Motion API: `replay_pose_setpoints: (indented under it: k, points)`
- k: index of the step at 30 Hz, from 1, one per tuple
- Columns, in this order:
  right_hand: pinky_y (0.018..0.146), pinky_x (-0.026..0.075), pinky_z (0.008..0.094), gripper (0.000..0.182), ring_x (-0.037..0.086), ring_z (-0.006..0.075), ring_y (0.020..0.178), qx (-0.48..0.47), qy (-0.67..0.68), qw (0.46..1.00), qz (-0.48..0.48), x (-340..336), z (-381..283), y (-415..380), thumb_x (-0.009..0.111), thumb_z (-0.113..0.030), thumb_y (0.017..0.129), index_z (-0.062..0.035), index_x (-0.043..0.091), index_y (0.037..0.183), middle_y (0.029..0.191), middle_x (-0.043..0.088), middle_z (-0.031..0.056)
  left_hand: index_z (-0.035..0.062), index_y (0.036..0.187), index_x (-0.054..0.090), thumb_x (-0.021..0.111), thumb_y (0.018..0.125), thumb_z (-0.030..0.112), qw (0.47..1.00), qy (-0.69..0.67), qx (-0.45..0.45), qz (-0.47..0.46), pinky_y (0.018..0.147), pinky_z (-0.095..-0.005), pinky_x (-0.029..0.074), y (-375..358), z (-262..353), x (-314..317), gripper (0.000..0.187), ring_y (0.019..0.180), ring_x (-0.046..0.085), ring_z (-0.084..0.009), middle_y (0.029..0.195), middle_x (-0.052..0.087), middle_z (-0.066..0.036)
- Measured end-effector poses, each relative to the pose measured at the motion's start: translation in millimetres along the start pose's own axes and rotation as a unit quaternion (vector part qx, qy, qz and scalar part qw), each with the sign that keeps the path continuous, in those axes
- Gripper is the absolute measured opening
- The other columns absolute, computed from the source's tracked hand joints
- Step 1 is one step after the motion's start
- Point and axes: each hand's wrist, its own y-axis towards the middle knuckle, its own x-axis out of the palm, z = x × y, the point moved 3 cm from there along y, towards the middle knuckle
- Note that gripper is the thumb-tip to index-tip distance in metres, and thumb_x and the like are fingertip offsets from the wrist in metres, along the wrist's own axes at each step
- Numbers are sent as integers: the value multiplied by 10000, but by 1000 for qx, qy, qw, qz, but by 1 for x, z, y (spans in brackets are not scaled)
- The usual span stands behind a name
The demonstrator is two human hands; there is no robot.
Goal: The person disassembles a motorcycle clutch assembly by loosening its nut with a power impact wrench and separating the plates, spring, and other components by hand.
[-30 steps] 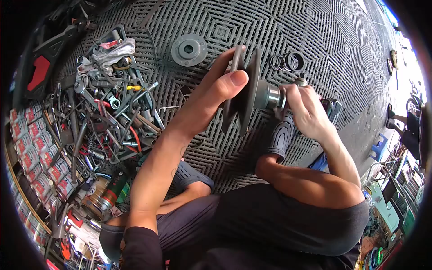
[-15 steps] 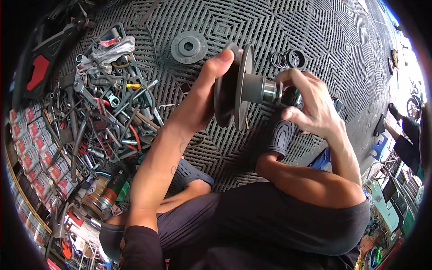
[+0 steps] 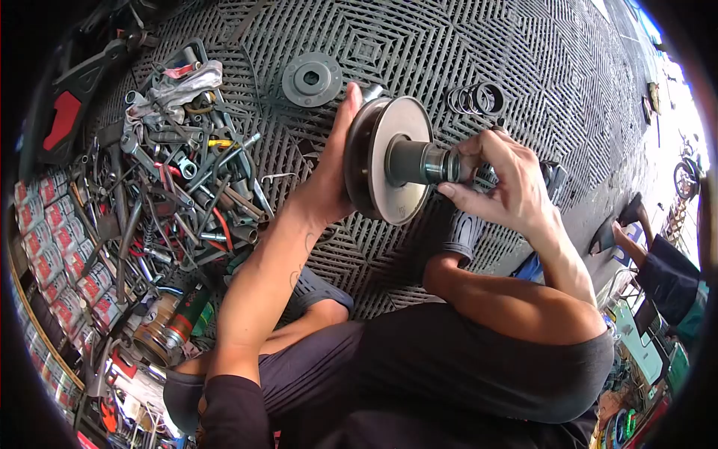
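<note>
I hold a metal pulley assembly [image 3: 396, 161] in the air above the floor mat: two round sheaves on a steel hub. My left hand [image 3: 334, 176] grips the back of the discs from the left, thumb over the rim. My right hand [image 3: 499, 183] closes its fingers around the end of the hub [image 3: 426, 163] on the right. The flat conical face of the front sheave is turned toward me.
A grey grid floor mat [image 3: 419, 45] lies under everything. A round flanged plate [image 3: 312, 78] and a few metal rings [image 3: 476, 99] rest on it. A heap of wrenches and tools [image 3: 179, 179] fills the left. Another person [image 3: 666, 262] is at the right edge.
The pulley assembly has turned from edge-on to showing its front face to me. My left thumb slid from the front rim to the back, and my right hand shifted along the hub end.
</note>
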Motion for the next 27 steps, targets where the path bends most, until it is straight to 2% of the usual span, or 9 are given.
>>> replay_pose_setpoints:
  k: [2,6,9,14,17,18,22,24,27]
  points:
    - [622,527,307,433,640,185,671,-9,-20,1000,16,0,-5,-1,846,-242,726,33,582,931,777,639,91,47,1434,440,206,919,799,1000,3,7,-9,1001,-405,509,4,-4,-3,941,1180,604,-242,1352,563,-143]
    - [555,506,274,408,615,149,616,43,12,996,78,-5,-14,4,858,-219,711,28,581,882,747,634,83,45,1447,426,239,896,824,995,-69,39,-55,997,-456,509,8,-10,-9,973,1216,585,-271,1405,528,-158]
    - [526,493,259,380,602,144,597,29,-36,992,116,-17,-24,13,858,-193,700,22,582,847,758,644,89,50,1456,419,280,865,850,937,-258,-2,-237,993,-551,493,5,-12,-6,1005,1235,572,-323,1410,527,-178]
    - [556,503,268,398,605,144,618,-53,-45,987,144,-20,-35,21,875,-199,673,20,605,866,772,646,83,49,1445,433,322,851,849,941,-293,-24,-167,976,-637,468,6,-5,3,1003,1218,575,-374,1387,547,-187]
    - [597,518,284,433,610,141,645,-159,-44,982,90,-24,-40,27,887,-224,660,20,620,898,804,655,80,50,1436,444,327,873,816,976,-196,-55,-80,985,-640,460,2,-8,6,958,1221,572,-372,1370,563,-186]
    - [597,518,284,433,610,141,645,-159,-42,982,90,-27,-38,28,887,-224,660,20,620,898,804,655,80,50,1436,444,327,873,816,976,-196,-55,-78,985,-640,460,2,-9,3,958,1221,572,-372,1370,563,-186]
    - [582,481,320,499,621,208,666,-202,-80,976,9,-33,-39,29,849,-328,705,-13,625,1021,817,620,89,100,1501,345,306,881,800,962,-214,-93,-145,904,-752,442,4,-17,-3,936,1224,541,-465,1449,466,-235]
    - [604,510,300,488,616,174,676,-93,-17,995,7,-37,-48,30,856,-252,698,6,648,1056,818,634,82,67,1447,425,323,886,796,968,-211,-74,-112,988,-607,456,5,-14,0,926,1208,575,-377,1387,539,-201]
    - [616,525,289,499,616,159,684,0,10,1000,-22,-43,-50,26,853,-207,701,16,655,1101,823,636,80,49,1417,468,332,888,793,966,-227,-55,-108,1031,-528,463,9,-13,0,924,1196,594,-332,1354,577,-183]
